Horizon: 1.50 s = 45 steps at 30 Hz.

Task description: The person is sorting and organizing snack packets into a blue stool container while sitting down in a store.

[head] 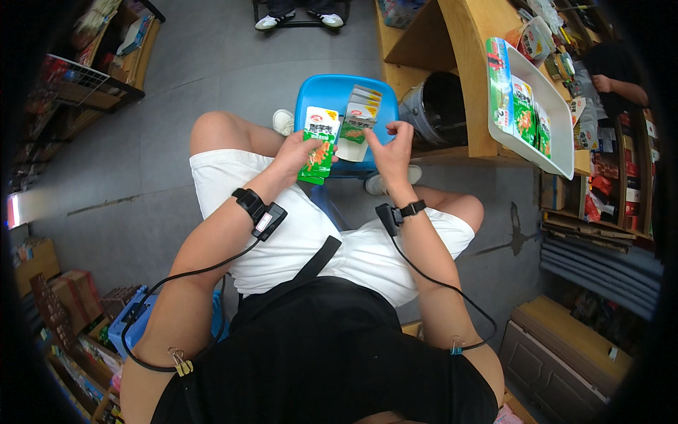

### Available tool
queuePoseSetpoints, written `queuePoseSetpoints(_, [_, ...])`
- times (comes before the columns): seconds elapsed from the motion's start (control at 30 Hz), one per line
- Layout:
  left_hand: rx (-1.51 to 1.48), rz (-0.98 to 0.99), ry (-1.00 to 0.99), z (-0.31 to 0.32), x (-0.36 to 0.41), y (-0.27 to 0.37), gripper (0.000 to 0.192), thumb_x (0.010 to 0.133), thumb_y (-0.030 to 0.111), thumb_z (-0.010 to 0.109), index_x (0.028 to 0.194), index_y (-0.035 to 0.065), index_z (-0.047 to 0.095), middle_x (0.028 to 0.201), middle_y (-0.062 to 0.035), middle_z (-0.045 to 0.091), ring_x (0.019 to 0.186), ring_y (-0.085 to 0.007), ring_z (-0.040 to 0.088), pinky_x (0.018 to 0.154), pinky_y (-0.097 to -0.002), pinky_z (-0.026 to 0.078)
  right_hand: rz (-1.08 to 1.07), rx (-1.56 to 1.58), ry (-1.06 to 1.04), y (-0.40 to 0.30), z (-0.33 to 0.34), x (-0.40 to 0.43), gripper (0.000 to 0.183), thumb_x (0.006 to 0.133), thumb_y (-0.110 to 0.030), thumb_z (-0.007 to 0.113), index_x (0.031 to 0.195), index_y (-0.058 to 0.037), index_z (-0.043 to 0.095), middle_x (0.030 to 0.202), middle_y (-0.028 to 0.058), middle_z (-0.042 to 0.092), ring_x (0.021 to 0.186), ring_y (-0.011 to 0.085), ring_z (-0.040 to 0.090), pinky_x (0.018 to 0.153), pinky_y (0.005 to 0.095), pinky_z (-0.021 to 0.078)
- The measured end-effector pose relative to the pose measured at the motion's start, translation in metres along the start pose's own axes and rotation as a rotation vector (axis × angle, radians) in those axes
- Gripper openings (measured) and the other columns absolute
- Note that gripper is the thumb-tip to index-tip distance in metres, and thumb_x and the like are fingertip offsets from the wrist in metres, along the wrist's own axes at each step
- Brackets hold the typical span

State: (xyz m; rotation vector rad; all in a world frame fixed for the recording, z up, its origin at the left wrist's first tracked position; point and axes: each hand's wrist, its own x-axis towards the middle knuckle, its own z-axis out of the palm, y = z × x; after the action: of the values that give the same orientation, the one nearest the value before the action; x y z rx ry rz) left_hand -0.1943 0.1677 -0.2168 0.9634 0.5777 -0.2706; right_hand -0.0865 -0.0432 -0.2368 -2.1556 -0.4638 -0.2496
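Observation:
My left hand (297, 155) holds a small stack of green and white snack packets (319, 146), printed faces up, above the left side of a blue plastic stool (347, 80). On the stool's right part lies an open narrow box (351, 150) with several like packets (363, 111) in a slanted, overlapping row. My right hand (393, 148) is just right of that box, thumb and fingers apart, with nothing seen in it; the thumb tip is close to the box's edge.
A white plastic tray (568, 153) with more packets stands on the wooden counter (471, 106) at right. Under it is a metal bucket (424, 114). A person's hand (604, 84) shows far right; another person's shoes (273, 20) are ahead. Stocked shelves (151, 47) stand at left.

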Motion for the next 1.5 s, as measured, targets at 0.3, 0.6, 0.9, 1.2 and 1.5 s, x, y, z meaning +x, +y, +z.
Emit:
queuePoseSetpoints(0.3, [0.174, 0.116, -0.041, 0.004, -0.001, -0.003, 0.038, 0.092, 0.009, 0.073, 0.125, -0.0013, 0.057, 0.111, -0.0106, 0.072, 0.097, -0.0173, 0.071, 0.085, -0.0333, 0.059, 0.696, 0.824, -0.201, 0.000, -0.025, -0.030, 0.016, 0.097, -0.019, 0.069, 0.097, -0.0063, 0.060, 0.081, 0.0009, 0.060, 0.066, 0.0061, 0.054, 0.055, 0.0208, 0.0395])
queuePoseSetpoints(0.6, [0.232, 0.090, -0.099, 0.006, -0.004, -0.002, 0.037, 0.091, 0.010, 0.075, 0.123, -0.0015, 0.060, 0.110, -0.0093, 0.073, 0.094, -0.0157, 0.071, 0.083, -0.0318, 0.059, 0.728, 1.126, -0.419, -0.026, -0.018, -0.035, 0.023, 0.105, -0.028, 0.057, 0.102, -0.0059, 0.064, 0.083, 0.0017, 0.065, 0.063, 0.0063, 0.056, 0.053, 0.0197, 0.0394])
queuePoseSetpoints(0.9, [0.247, 0.000, -0.140, 0.013, -0.007, 0.001, 0.034, 0.094, 0.010, 0.071, 0.123, -0.0031, 0.061, 0.110, -0.0110, 0.072, 0.094, -0.0171, 0.072, 0.082, -0.0322, 0.060, 0.582, 0.940, -0.434, -0.023, -0.012, -0.044, 0.018, 0.101, -0.021, 0.065, 0.089, -0.0075, 0.065, 0.076, -0.0014, 0.063, 0.059, 0.0035, 0.051, 0.052, 0.0194, 0.0369])
queuePoseSetpoints(1.2, [0.068, -0.023, -0.248, 0.008, -0.003, -0.003, 0.038, 0.098, 0.005, 0.059, 0.134, -0.0035, 0.051, 0.123, -0.0145, 0.068, 0.107, -0.0215, 0.071, 0.091, -0.0359, 0.059, 0.653, 0.978, -0.282, -0.017, -0.017, -0.040, 0.018, 0.100, -0.018, 0.065, 0.086, -0.0065, 0.064, 0.073, -0.0018, 0.061, 0.057, 0.0044, 0.052, 0.050, 0.0205, 0.0367])
queuePoseSetpoints(1.5, [-0.097, -0.021, 0.006, 0.006, -0.002, 0.000, 0.036, 0.103, 0.016, 0.054, 0.134, -0.0011, 0.050, 0.120, -0.0150, 0.068, 0.104, -0.0258, 0.071, 0.092, -0.0412, 0.059, 0.723, 1.221, -0.157, 0.006, -0.021, -0.032, 0.013, 0.104, -0.019, 0.061, 0.098, -0.0067, 0.062, 0.072, -0.0010, 0.059, 0.052, 0.0067, 0.050, 0.047, 0.0211, 0.0355])
